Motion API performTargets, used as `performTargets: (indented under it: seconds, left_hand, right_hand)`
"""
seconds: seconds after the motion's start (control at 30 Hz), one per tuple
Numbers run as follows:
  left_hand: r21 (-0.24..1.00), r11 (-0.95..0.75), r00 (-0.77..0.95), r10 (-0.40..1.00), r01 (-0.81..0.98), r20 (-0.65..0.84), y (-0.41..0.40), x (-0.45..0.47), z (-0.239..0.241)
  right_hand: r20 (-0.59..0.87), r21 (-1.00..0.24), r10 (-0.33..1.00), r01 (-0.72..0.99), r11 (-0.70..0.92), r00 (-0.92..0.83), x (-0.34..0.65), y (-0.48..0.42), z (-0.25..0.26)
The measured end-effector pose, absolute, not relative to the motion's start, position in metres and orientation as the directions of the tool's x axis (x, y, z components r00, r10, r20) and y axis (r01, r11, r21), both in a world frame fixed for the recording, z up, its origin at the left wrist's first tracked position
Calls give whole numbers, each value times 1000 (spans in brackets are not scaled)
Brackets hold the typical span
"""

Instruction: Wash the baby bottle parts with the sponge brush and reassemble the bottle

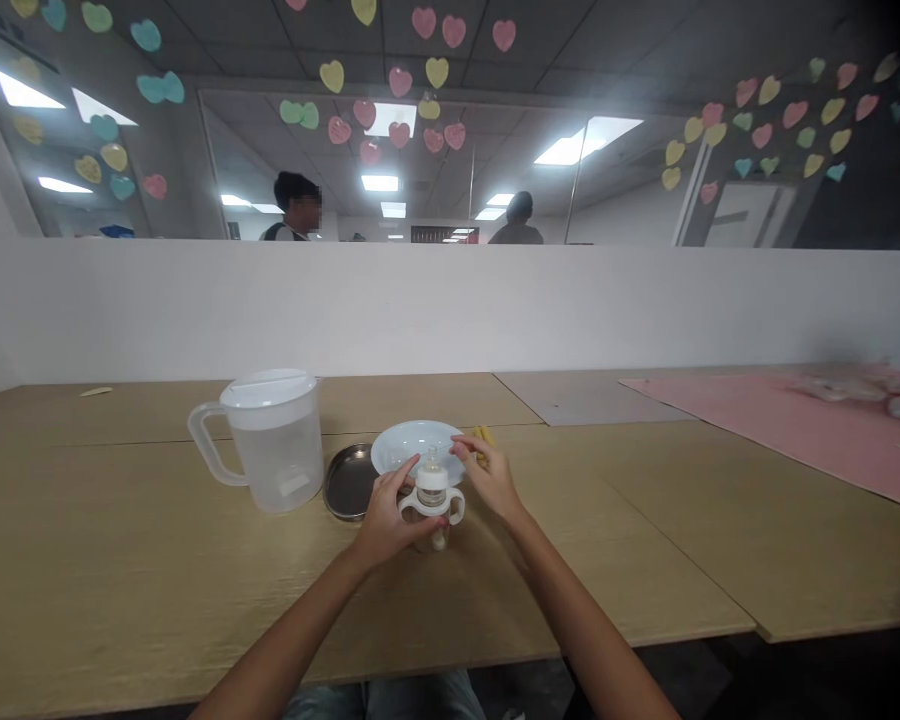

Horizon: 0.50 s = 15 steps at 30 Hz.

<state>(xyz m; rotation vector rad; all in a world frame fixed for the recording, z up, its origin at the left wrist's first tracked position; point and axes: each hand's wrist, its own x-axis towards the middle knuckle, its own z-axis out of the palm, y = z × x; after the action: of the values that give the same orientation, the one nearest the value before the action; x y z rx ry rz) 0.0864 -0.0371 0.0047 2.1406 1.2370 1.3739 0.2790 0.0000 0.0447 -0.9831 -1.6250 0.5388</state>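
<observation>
A baby bottle [431,478] with a white collar, a clear teat and two white side handles stands upright on the table in front of me. My left hand [391,520] is wrapped round its left side, with the thumb across the front and the fingers behind. My right hand [487,475] hovers just right of the teat, its thumb and index fingertips close together but slightly apart. I see nothing between them. Behind the bottle sits a white bowl [397,440]. A dark metal tray [345,485] lies left of it, and something yellow [484,436] shows behind my right hand.
A translucent lidded jug [281,450] stands on the left of the wooden table [157,590]. On the right lie a grey mat [585,397] and a pink mat [780,415] with blurred items on it. A white wall [420,310] rises behind, under glass with heart stickers.
</observation>
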Motion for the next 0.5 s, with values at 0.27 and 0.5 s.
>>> performTargets:
  seconds: [0.27, 0.5]
  left_hand:
    - [652, -574, 135, 793, 496, 595, -33, 87, -3]
    - [625, -599, 192, 781, 501, 595, -39, 89, 8]
  right_hand:
    - [419, -830, 824, 208, 518, -381, 258, -27, 52]
    - [392, -919, 889, -142, 368, -235, 270, -18, 58]
